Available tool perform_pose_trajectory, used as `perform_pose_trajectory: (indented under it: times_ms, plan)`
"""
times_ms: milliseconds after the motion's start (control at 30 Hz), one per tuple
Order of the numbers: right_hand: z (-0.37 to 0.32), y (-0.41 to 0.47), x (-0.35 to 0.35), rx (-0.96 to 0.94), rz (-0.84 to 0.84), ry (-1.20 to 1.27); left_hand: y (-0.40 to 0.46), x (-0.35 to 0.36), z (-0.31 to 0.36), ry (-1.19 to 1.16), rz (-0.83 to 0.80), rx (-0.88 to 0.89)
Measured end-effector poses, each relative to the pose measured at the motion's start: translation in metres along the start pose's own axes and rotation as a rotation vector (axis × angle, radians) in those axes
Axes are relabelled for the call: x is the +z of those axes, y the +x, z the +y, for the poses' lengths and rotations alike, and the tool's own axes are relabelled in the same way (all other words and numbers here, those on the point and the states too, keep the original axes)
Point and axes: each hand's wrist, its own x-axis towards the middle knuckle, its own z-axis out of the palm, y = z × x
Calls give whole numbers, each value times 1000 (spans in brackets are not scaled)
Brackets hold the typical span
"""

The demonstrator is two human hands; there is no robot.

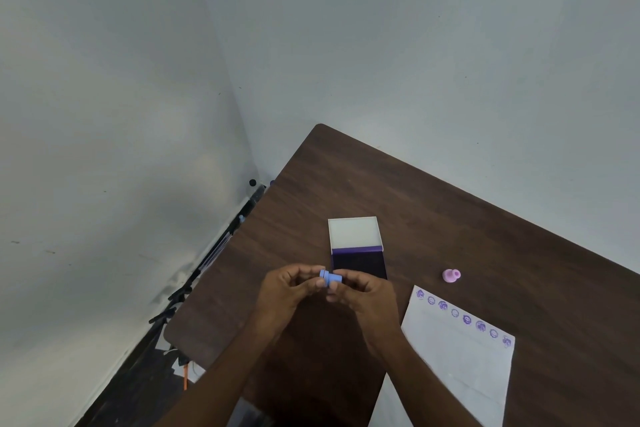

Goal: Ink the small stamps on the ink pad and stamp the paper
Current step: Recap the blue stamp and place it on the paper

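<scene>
A small blue stamp (pixel 330 278) lies on its side between my fingertips, above the table. My left hand (pixel 289 291) pinches its left end and my right hand (pixel 363 293) grips its right end. Just behind my hands the ink pad (pixel 360 263) lies open, its dark purple pad toward me and its white lid (pixel 354 233) folded back. A pink stamp (pixel 451 275) rests on the table to the right of the pad. The white paper (pixel 460 354) lies at the right, with a row of several purple prints along its far edge.
The dark wooden table (pixel 433 211) stands in a corner of pale walls. Black tripod legs and cables (pixel 194 284) stand on the floor beyond the table's left edge. Another white sheet (pixel 388 406) shows at the bottom edge.
</scene>
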Motion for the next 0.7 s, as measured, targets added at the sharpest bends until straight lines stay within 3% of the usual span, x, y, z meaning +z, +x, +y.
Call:
perform_pose_trajectory:
  times_ms: [400,700]
  plan:
    - [-5,-3,-1,10,-2,72,2,-2,-3,-87,-7,-31]
    - [-2,2,-6,27,17,77,8,-1,0,3,-81,-9]
